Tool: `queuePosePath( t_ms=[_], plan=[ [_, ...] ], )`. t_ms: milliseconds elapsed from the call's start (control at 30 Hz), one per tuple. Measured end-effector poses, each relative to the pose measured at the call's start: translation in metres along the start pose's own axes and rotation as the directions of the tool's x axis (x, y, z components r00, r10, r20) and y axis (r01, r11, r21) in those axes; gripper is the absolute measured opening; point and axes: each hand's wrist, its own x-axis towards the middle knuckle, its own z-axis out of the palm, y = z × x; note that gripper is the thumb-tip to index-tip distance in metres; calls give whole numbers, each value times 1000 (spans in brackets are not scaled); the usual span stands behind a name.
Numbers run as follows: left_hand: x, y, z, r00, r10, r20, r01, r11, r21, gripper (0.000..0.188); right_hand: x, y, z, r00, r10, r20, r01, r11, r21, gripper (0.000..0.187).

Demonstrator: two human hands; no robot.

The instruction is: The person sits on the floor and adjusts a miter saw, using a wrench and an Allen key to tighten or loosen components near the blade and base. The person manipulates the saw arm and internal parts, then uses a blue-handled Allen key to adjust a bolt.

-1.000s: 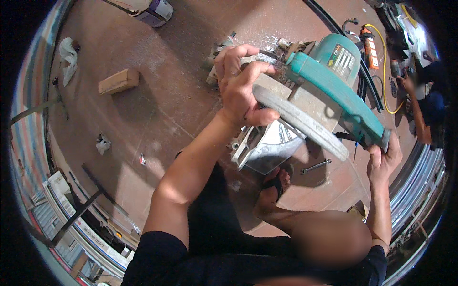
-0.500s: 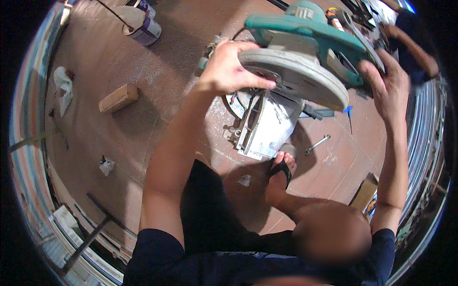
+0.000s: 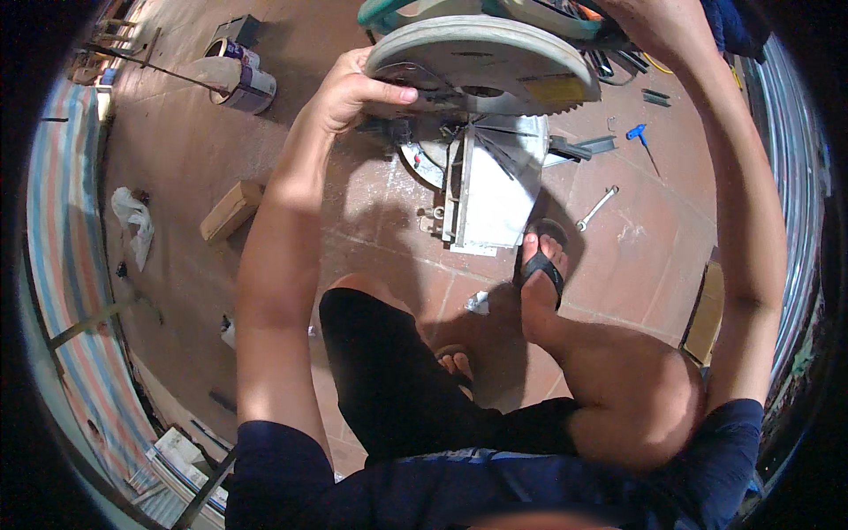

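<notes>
A teal miter saw (image 3: 517, 19) stands on the floor in front of me, its head raised at the top of the view. My left hand (image 3: 346, 95) grips the left end of its grey blade guard (image 3: 477, 37), thumb lying across the side face and fingers behind the rim. Below the guard shows part of the toothed circular blade (image 3: 552, 93). At the upper right, by the saw's body, is my right hand (image 3: 662, 25); its fingers run out of view. Under the blade lies the saw's pale base (image 3: 503, 190) with its fence.
A wrench (image 3: 598, 207) and a blue-handled hex key (image 3: 639, 134) lie right of the base. At left are a wooden block (image 3: 231, 212), a white plastic bag (image 3: 132, 221) and a bucket (image 3: 252, 91). My sandalled foot (image 3: 539, 265) is close to the base. Long metal profiles (image 3: 799, 203) line the right side.
The saw head sits higher in the view, with blade teeth now showing under the guard. My right hand has gone up and left; my left hand stays on the guard. The view has shifted.
</notes>
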Motion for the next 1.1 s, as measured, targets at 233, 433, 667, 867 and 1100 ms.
queuePosePath(
  t_ms=[233,433,667,867,1100],
  plan=[
    [-6,-17,1,985,100,-139,-96,995,35,51,-2,20,-5,979,-151,-136,133,982,-132,59],
    [-3,-36,4,957,239,-167,-209,962,178,44,-1,57,8,865,-464,-190,376,852,-364,62],
    [5,-13,34,953,293,-82,-195,793,577,48,-44,99,39,923,-283,-261,250,956,-153,45],
    [9,-9,49,979,171,-110,-108,894,436,51,-59,112,57,904,-254,-345,241,967,-79,40],
    [-1,-12,22,970,180,-165,-137,961,242,59,-16,82,35,817,-461,-347,373,881,-291,46]
  ],
)
